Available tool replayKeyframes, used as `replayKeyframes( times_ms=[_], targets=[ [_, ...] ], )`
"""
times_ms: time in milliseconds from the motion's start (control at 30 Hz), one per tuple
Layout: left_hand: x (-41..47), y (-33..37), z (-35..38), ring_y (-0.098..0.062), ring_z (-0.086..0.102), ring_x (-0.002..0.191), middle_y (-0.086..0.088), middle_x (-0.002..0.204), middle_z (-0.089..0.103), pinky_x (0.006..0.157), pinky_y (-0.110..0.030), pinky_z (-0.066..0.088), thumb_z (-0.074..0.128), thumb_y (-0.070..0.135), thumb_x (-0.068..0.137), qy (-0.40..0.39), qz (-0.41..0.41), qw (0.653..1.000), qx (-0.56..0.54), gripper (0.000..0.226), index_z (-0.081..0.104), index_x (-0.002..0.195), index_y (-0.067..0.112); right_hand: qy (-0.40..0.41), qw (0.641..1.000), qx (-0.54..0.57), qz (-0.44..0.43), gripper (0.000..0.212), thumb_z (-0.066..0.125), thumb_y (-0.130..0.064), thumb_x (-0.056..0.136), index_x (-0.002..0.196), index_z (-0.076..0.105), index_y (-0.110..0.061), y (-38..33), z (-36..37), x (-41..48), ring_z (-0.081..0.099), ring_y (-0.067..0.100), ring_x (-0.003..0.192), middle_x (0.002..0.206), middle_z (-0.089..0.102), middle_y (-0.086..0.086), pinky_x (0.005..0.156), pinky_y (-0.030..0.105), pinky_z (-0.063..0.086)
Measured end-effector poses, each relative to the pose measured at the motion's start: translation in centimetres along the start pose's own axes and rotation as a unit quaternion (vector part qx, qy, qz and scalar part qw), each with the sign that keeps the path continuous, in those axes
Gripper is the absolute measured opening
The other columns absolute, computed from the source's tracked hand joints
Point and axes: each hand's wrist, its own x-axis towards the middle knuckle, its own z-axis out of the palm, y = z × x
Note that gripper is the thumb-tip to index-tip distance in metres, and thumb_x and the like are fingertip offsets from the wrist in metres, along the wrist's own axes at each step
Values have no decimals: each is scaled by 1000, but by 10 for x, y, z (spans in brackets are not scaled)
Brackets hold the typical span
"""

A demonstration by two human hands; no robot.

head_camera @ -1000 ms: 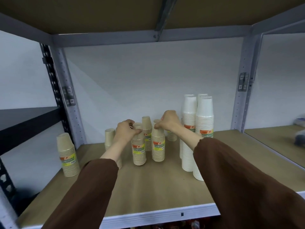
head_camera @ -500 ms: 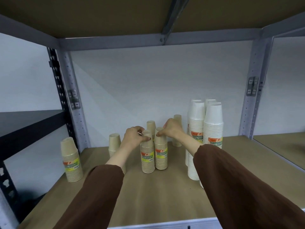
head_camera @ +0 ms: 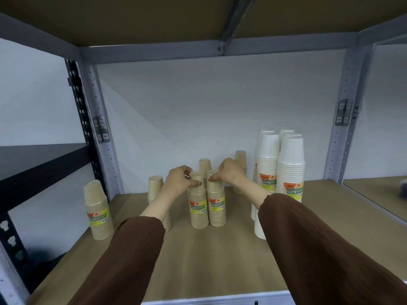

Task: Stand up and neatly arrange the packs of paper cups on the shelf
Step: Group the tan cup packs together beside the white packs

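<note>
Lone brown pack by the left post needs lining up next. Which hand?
Left, likely. The lone pack stands nearest the left hand; the right hand would have to cross the left forearm. Both hands grip middle packs, so either must let go first.

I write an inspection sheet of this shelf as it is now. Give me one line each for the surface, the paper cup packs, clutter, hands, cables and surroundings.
Surface: tan shelf board, bare at the front.
Job's things: left brown pack and right brown pack stand side by side in the middle. Standing apart are the far-left pack, the pack behind the left forearm, the rear pack and the rear-right pack. Tall white packs are clustered at right.
Clutter: nothing seen.
Hands: left hand grips the left brown pack's top; right hand pinches the right brown pack's top.
Cables: nothing seen.
Surroundings: white wall, black shelf at left, and a dark blurred thing at far right, which cannot be identified.
</note>
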Motion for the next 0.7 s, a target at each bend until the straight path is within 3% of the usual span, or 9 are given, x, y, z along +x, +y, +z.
replayKeyframes(
  times_ms=[100,167,267,333,433,567,633,700],
  targets=[
    [1,0,-1,-22,59,103,-10,118,62,78,-23,41,79,19,69,-11,1,1000,9,57,56,120,6,-25,1000,-8,6,35,78,-33,68,79,55,-9,0,-2,3,56,19,77,81,57,5,53,23,35],
    [2,3,-3,-21,58,106,-8,120,61,80,-23,40,77,25,72,-12,8,1000,7,56,55,121,7,-28,999,4,17,47,76,-42,68,59,39,-15,-3,-5,6,45,13,60,63,43,-2,46,22,27],
    [7,11,-11,-23,58,108,-9,119,62,85,-26,41,68,33,81,17,29,999,-5,47,58,118,7,25,999,23,8,53,66,-45,78,52,30,-17,-9,-14,14,35,9,49,54,34,-2,45,20,26],
    [13,18,-17,-25,58,109,-11,119,63,90,-29,43,65,30,84,36,41,998,-2,42,59,117,6,67,997,26,9,49,62,-32,84,51,30,-15,-13,-23,21,34,10,47,53,34,-1,44,21,26],
    [24,28,-23,-27,57,111,-13,121,61,95,-34,45,67,21,83,44,46,998,17,41,58,119,5,109,994,22,23,43,59,-10,82,51,29,-11,-19,-31,34,32,12,46,53,35,1,42,22,25],
    [43,37,-22,-27,56,113,-14,125,58,94,-33,45,71,18,79,36,39,998,43,47,56,121,3,140,989,7,38,45,56,-2,84,52,25,-13,-19,-27,53,33,15,49,54,32,1,42,22,23],
    [53,39,-19,-27,55,115,-14,127,57,93,-31,44,73,19,77,18,33,998,56,52,54,123,3,150,987,3,50,46,55,-4,85,53,23,-14,-9,-22,63,47,23,66,65,44,9,51,22,32],
    [63,39,-15,-26,55,116,-13,129,55,93,-31,44,75,21,75,-4,26,997,72,57,53,124,3,154,986,-16,66,38,54,-6,87,57,30,-12,-3,-18,70,56,30,95,96,59,20,71,30,40]
  ],
)
